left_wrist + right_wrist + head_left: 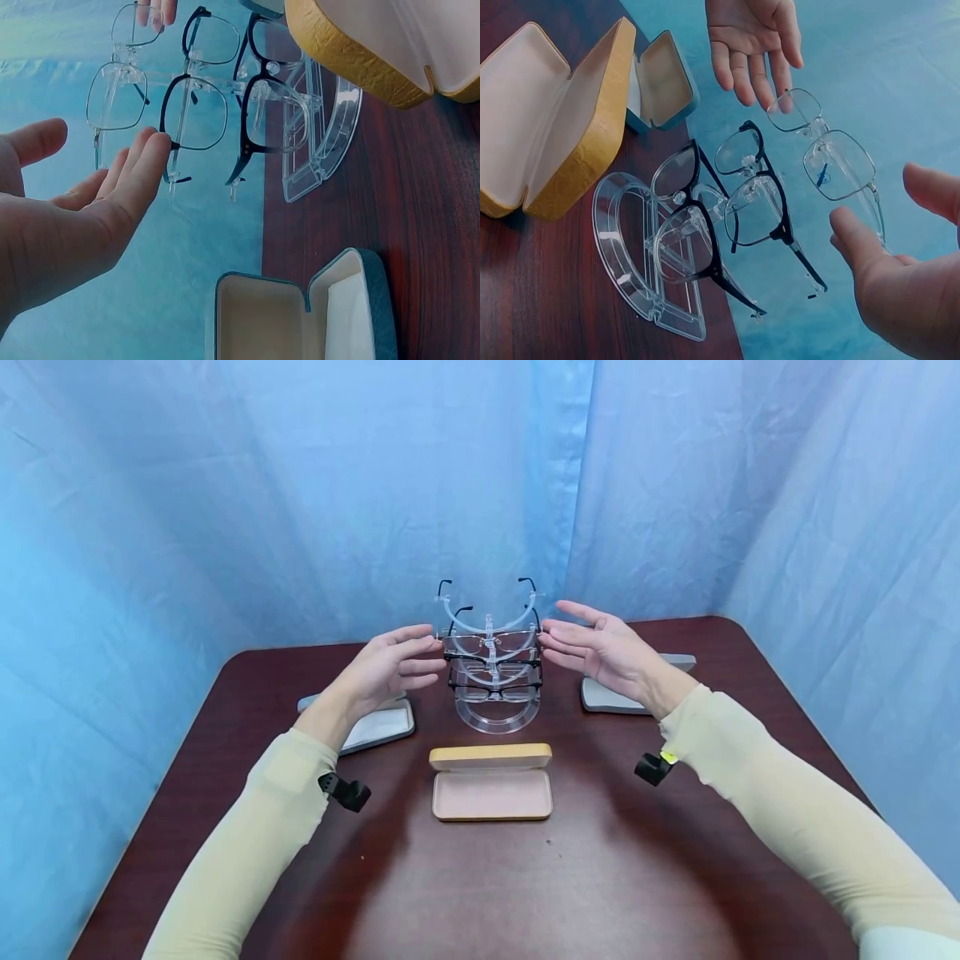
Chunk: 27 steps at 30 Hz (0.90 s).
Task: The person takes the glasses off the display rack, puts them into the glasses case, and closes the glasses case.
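A clear display stand [497, 724] holds three pairs of glasses, one above another. Topmost are thin wire-rimmed glasses [845, 132]; below them come black-browed glasses [769, 169], then thicker black-framed glasses [714, 262] at the bottom. My left hand [390, 668] is at the stand's left side, fingers extended near the wire-rimmed pair. On the other side, my right hand [600, 652] has its fingers stretched toward the same pair, thumb apart in the right wrist view. Neither hand grips anything; whether the fingertips touch the glasses, I cannot tell.
An open yellow glasses case [491, 756] lies in front of the stand. Another open case [382, 727] sits under my left hand, and a grey case [611, 697] lies behind my right wrist. A blue curtain [300, 485] hangs behind the dark wooden table [487, 885].
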Available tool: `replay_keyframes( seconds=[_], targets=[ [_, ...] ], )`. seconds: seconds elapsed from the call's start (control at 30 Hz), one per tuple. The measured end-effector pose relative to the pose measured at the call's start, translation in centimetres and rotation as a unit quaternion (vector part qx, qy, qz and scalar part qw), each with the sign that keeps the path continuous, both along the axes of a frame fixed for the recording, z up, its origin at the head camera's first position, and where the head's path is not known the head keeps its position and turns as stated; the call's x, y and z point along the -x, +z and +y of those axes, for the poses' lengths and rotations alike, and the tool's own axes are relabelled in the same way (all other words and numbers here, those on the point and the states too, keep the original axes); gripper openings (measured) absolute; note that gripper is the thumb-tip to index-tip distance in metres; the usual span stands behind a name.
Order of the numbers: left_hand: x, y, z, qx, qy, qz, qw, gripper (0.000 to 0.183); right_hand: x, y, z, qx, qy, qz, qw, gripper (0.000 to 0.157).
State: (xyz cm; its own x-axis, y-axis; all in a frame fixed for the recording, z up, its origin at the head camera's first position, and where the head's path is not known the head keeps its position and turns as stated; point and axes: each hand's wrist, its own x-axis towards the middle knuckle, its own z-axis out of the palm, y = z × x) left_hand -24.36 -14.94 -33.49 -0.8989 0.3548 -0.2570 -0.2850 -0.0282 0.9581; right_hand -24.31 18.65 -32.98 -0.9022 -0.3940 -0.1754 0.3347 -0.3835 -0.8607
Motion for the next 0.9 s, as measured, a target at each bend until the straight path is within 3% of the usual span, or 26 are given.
replay_keyframes(
  seconds=[0.53, 0.9],
  targets=[
    [0.0, -0.5, 0.3, 0.007, 0.005, 0.010, 0.9999, 0.054, 0.4, -0.6, -1.0, -0.006, 0.022, -0.024, 0.999, 0.070],
    [0.3, -1.4, 0.7, 0.026, -0.001, 0.005, 0.9996, 0.047, 0.5, -1.4, -1.2, -0.030, 0.024, -0.011, 0.999, 0.058]
  ],
)
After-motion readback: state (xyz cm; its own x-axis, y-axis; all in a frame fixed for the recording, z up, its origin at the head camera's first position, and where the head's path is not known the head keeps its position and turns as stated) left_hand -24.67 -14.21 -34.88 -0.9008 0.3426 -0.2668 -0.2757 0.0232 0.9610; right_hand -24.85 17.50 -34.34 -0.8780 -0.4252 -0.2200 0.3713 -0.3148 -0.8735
